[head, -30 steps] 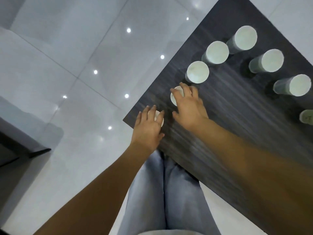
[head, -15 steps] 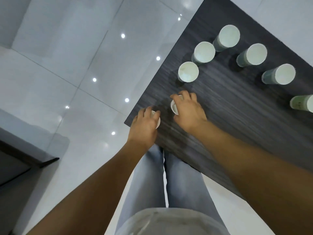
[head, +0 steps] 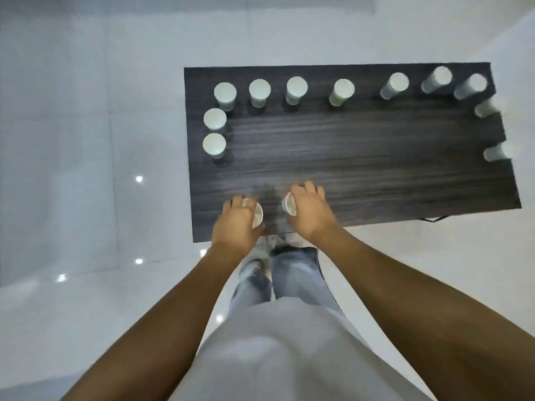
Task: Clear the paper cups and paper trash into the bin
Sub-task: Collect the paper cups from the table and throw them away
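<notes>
1. The left hand (head: 236,224) grasps a paper cup (head: 257,217) over the near edge of the dark desk (head: 362,157); fingers curl round its wall and the rim faces right.
2. The right hand (head: 309,211) grasps a second cup (head: 289,204), tipped so its mouth faces left toward the first cup.
3. The two held cups are near each other but apart, with bare desk between them.
4. Other cups stand upright on the desk: a far row (head: 296,88) along the back edge, two at the left edge (head: 214,131), and blurred ones at the right edge (head: 496,153).
5. Whether either held cup touches the desk cannot be told.
6. Below the hands are jeans (head: 295,279) and a pale shirt (head: 278,348).
7. The desk stands on a glossy white floor (head: 86,198) that mirrors small lights.
</notes>
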`<state>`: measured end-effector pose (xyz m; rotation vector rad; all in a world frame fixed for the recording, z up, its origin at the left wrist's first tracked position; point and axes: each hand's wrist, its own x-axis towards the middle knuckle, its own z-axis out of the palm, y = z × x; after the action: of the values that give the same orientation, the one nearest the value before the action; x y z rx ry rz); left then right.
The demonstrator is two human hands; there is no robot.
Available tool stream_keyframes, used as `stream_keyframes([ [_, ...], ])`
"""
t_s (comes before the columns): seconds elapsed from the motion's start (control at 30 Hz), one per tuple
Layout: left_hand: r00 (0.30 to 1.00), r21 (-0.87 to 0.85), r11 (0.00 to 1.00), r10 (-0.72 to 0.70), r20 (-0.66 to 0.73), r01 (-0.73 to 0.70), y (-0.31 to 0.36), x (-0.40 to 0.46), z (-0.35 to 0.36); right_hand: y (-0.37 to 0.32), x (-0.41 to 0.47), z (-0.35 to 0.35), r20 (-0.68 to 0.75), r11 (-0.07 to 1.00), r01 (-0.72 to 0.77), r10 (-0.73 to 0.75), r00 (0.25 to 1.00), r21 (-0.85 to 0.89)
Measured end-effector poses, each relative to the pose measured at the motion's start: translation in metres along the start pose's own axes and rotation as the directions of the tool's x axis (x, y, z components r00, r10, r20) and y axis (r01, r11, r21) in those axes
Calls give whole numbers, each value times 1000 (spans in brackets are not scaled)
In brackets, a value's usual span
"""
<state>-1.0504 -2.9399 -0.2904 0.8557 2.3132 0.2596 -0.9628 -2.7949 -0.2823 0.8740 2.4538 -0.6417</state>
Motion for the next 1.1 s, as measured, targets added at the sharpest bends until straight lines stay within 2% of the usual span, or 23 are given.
stream_keyframes([
  [0.2, 965, 147, 957, 235, 118, -251, 81, -52, -6, 69, -115, -9, -101, 936, -268, 297, 950, 226],
  [0.37, 878, 257, 843, 423, 225, -472, 182, -69, 7, 148, -206, -16, -208, 826, -379, 492, 845, 416],
  [0.5, 773, 333, 699, 557, 303, -633, 287, -101, 53, 224, -294, -8, -246, 714, -439, 638, 730, 546],
  [0.63, 644, 366, 530, 624, 442, -765, 398, -156, 130, 314, -398, 15, -222, 595, -498, 753, 619, 631],
  [0.73, 545, 358, 413, 675, 497, -837, 472, -204, 189, 381, -482, 34, -202, 516, -528, 817, 540, 674],
  [0.9, 399, 307, 265, 725, 561, -914, 564, -275, 272, 466, -605, 70, -133, 334, -573, 922, 364, 749],
  [1.1, 269, 289, 103, 733, 624, -952, 662, -312, 347, 551, -676, 91, -65, 195, -562, 968, 243, 804],
])
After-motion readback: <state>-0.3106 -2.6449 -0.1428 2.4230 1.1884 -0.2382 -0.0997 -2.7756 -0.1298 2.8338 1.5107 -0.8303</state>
